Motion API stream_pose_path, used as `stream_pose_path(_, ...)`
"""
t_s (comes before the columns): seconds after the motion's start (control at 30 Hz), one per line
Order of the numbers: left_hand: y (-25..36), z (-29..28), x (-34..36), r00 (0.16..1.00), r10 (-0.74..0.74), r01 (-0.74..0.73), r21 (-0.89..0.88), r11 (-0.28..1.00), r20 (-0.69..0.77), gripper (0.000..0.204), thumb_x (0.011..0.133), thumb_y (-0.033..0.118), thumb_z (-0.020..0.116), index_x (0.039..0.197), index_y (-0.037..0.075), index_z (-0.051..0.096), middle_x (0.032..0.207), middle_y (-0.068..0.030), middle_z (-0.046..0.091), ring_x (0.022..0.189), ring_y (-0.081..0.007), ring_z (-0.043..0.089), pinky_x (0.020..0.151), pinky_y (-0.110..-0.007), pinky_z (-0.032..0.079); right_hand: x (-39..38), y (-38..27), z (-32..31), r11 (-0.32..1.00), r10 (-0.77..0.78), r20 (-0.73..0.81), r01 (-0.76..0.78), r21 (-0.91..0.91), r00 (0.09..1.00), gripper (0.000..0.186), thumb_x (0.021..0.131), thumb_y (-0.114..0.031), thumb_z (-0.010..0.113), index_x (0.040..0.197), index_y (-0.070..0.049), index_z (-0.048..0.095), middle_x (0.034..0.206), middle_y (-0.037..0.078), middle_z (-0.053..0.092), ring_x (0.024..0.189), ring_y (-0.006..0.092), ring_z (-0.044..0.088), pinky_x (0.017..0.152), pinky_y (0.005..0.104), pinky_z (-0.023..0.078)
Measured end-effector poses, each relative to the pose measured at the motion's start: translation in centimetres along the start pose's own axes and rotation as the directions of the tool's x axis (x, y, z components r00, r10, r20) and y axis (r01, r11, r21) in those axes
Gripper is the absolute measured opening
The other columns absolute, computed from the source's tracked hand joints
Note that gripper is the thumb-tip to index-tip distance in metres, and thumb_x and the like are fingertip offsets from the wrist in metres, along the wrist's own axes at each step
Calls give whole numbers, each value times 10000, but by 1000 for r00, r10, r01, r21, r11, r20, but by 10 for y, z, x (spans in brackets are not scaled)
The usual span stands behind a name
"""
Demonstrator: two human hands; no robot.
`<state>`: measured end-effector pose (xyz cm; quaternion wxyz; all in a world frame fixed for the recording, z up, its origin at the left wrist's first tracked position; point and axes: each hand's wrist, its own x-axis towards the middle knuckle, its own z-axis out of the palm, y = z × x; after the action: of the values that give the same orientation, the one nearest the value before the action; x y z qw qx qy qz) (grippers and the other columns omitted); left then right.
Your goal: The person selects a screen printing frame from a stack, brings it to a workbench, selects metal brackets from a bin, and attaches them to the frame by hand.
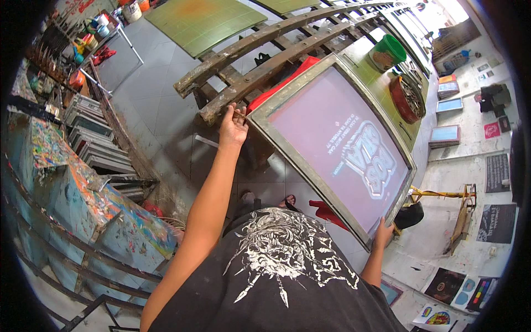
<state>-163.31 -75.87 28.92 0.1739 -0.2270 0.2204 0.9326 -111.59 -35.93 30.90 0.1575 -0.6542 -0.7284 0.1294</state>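
A screen-printing frame with a pale purple mesh and light block lettering lies slantwise in front of me, its near edge jutting past the bench. My right hand grips its near right corner, thumb on top. At the frame's left corner is my left hand, palm up with fingers curled closed beside the bench rail; what they pinch is too small to make out. Red cloth shows along the frame's far left side, mostly hidden beneath it. More red cloth hangs below the near edge.
A green tub and a dark red oval container stand on the green board beyond the frame. Worn rails carry another green board. Stacked frames lean at left. A yellow metal stand is at right.
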Motion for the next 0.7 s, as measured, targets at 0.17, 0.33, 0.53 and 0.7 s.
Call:
stream_pose_path(0.17,15,20,-27,1000,-29,29,-9,1000,11,163,921,316,631,1019,190,663,802,65,628,1113,-180,585,1088,-526,212,10,14,10,998,34,22,-36,56,999,581,863,-378,653,1228,54,519,1180,228,601,1092,356,580,930,410,438)
stream_pose_path(0.33,36,81,-96,950,-50,90,-116,989,310,159,901,264,661,1020,160,649,798,33,634,1047,-206,604,900,-431,493,20,53,25,921,-76,87,37,388,993,521,889,-337,640,1179,84,541,1101,207,623,1023,291,595,892,380,453)
stream_pose_path(0.53,41,168,-160,961,54,-33,-82,996,271,192,905,288,654,1029,141,650,796,23,627,1007,-201,616,871,-429,515,11,56,32,884,-35,-30,45,466,999,510,909,-302,624,1189,111,517,1066,192,619,992,264,583,881,372,451)
stream_pose_path(0.7,67,238,-180,945,201,-179,-107,978,257,196,912,297,634,1013,132,670,879,-4,667,1059,-242,614,948,-506,470,-16,-2,-10,847,31,-260,113,520,965,505,939,-262,584,1257,105,445,1091,171,587,958,239,563,852,343,458)
